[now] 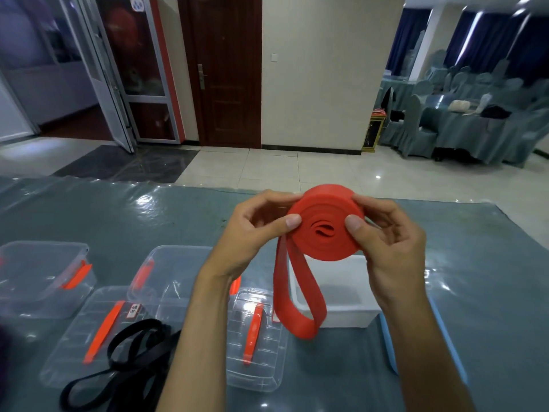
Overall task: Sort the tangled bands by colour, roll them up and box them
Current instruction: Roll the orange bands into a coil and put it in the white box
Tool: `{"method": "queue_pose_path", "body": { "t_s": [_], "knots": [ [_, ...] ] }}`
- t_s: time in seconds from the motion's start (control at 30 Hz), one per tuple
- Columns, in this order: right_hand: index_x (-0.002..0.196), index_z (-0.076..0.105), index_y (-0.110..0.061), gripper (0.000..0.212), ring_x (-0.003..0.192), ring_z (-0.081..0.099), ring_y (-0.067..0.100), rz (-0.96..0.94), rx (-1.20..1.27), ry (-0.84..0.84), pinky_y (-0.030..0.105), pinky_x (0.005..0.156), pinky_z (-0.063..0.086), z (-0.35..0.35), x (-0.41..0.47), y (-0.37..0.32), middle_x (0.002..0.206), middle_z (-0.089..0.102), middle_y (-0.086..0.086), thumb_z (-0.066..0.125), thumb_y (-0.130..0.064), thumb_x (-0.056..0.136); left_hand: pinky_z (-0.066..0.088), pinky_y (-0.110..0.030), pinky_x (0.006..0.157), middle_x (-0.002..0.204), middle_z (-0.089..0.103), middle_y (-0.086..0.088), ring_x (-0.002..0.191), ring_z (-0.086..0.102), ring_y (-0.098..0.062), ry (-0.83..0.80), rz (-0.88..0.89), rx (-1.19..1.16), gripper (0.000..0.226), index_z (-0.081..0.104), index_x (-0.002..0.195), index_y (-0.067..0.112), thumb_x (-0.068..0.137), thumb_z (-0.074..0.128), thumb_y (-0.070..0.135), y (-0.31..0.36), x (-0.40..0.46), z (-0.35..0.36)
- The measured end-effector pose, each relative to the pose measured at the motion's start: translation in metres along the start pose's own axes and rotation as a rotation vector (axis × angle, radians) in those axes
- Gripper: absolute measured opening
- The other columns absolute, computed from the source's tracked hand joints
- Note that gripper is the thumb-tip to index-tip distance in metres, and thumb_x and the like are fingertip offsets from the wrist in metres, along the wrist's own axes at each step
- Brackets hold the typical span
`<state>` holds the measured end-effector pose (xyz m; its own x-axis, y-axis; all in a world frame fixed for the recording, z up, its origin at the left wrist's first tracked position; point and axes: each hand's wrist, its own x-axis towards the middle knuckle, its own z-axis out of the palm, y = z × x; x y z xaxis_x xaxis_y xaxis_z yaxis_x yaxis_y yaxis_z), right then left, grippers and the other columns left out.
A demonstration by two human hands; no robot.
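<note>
I hold a red band (325,226) up above the table, most of it wound into a flat coil. A loose loop of the same band hangs down from the coil's left side. My left hand (258,233) pinches the coil's left edge, thumb on its face. My right hand (386,236) grips the right edge the same way. A black band (133,349) lies tangled on the table at the lower left, partly hidden behind my left forearm.
A white open box (335,292) stands under the coil. Two clear boxes (44,278) (166,278) with orange clips stand at the left, two clear lids (89,331) (255,340) lie in front. A blue lid (389,343) lies beside my right forearm. The table (475,292) has a glossy grey cover.
</note>
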<state>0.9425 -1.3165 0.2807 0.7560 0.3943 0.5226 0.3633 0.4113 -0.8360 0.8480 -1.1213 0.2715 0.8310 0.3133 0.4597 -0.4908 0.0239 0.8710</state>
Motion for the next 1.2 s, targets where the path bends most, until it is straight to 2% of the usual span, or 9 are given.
{"method": "queue_pose_path", "body": {
  "t_s": [0.17, 0.27, 0.4, 0.47, 0.57, 0.73, 0.87, 1.03, 1.2],
  "knots": [
    [0.104, 0.064, -0.033, 0.053, 0.083, 0.080, 0.030, 0.202, -0.082, -0.174, 0.031, 0.068, 0.064, -0.011, 0.001, -0.001, 0.108, 0.080, 0.005, 0.096, -0.049, 0.065, 0.059, -0.024, 0.090, 0.111, 0.081, -0.007, 0.106, 0.077, -0.019, 0.030, 0.042, 0.095, 0.024, 0.081, 0.112, 0.019, 0.088, 0.081, 0.018, 0.001, -0.007, -0.001],
    [0.122, 0.065, -0.035, 0.065, 0.089, 0.080, 0.034, 0.205, -0.092, -0.222, 0.038, 0.072, 0.066, -0.015, 0.004, -0.003, 0.114, 0.079, 0.008, 0.097, -0.048, 0.066, 0.059, -0.024, 0.088, 0.106, 0.081, -0.005, 0.101, 0.077, -0.017, 0.065, 0.057, 0.077, 0.023, 0.082, 0.108, 0.021, 0.084, 0.083, 0.019, 0.000, -0.004, 0.005],
    [0.125, 0.072, -0.034, 0.056, 0.112, 0.074, 0.024, 0.026, -0.078, -0.136, 0.035, 0.082, 0.065, -0.012, 0.004, -0.008, 0.124, 0.075, 0.002, 0.092, -0.043, 0.073, 0.055, -0.031, 0.099, 0.125, 0.074, -0.005, 0.119, 0.071, -0.024, -0.030, 0.032, 0.091, 0.037, 0.077, 0.126, 0.026, 0.090, 0.079, 0.020, 0.003, -0.001, 0.003],
    [0.119, 0.070, -0.033, 0.053, 0.111, 0.074, 0.028, 0.028, -0.064, -0.132, 0.039, 0.083, 0.065, -0.012, 0.003, -0.007, 0.122, 0.074, 0.003, 0.094, -0.039, 0.072, 0.053, -0.027, 0.100, 0.125, 0.069, 0.000, 0.122, 0.068, -0.021, -0.095, 0.048, 0.170, 0.041, 0.072, 0.136, 0.025, 0.095, 0.077, 0.022, 0.007, -0.002, -0.001],
    [0.110, 0.056, -0.030, 0.056, 0.100, 0.076, 0.036, 0.126, -0.086, -0.223, 0.053, 0.080, 0.065, -0.015, 0.001, -0.005, 0.114, 0.074, 0.012, 0.094, -0.038, 0.071, 0.053, -0.020, 0.092, 0.113, 0.068, 0.015, 0.108, 0.068, -0.012, -0.122, 0.121, 0.319, 0.035, 0.074, 0.132, 0.024, 0.096, 0.077, 0.027, 0.015, -0.003, 0.001],
    [0.143, 0.055, -0.042, 0.078, 0.106, 0.077, 0.027, 0.069, -0.170, -0.199, 0.036, 0.078, 0.065, -0.020, 0.003, -0.012, 0.121, 0.076, 0.002, 0.092, -0.043, 0.075, 0.060, -0.033, 0.092, 0.116, 0.077, 0.000, 0.111, 0.074, -0.024, -0.001, 0.080, 0.291, 0.027, 0.075, 0.117, 0.023, 0.091, 0.083, 0.022, 0.013, -0.002, 0.013],
    [0.131, 0.066, -0.035, 0.061, 0.116, 0.072, 0.026, 0.013, -0.072, -0.125, 0.034, 0.085, 0.063, -0.022, -0.001, -0.010, 0.129, 0.073, 0.004, 0.091, -0.045, 0.076, 0.057, -0.029, 0.099, 0.130, 0.071, -0.006, 0.122, 0.070, -0.023, -0.144, 0.010, 0.206, 0.048, 0.069, 0.139, 0.023, 0.093, 0.080, 0.013, 0.015, -0.004, 0.010],
    [0.110, 0.055, -0.030, 0.066, 0.093, 0.078, 0.037, 0.216, -0.073, -0.256, 0.049, 0.071, 0.066, -0.028, -0.002, -0.007, 0.109, 0.076, 0.015, 0.099, -0.045, 0.063, 0.062, -0.034, 0.090, 0.111, 0.079, -0.001, 0.107, 0.076, -0.021, -0.060, 0.013, 0.263, 0.043, 0.078, 0.121, 0.028, 0.080, 0.091, 0.028, 0.015, -0.007, 0.009],
    [0.137, 0.061, -0.036, 0.083, 0.097, 0.078, 0.032, 0.145, -0.159, -0.260, 0.041, 0.072, 0.066, -0.026, 0.000, -0.013, 0.117, 0.076, 0.005, 0.100, -0.041, 0.064, 0.060, -0.026, 0.086, 0.108, 0.079, -0.001, 0.102, 0.076, -0.017, -0.031, 0.005, 0.243, 0.030, 0.077, 0.106, 0.029, 0.080, 0.091, 0.029, 0.013, -0.009, 0.006]
  ]
}}
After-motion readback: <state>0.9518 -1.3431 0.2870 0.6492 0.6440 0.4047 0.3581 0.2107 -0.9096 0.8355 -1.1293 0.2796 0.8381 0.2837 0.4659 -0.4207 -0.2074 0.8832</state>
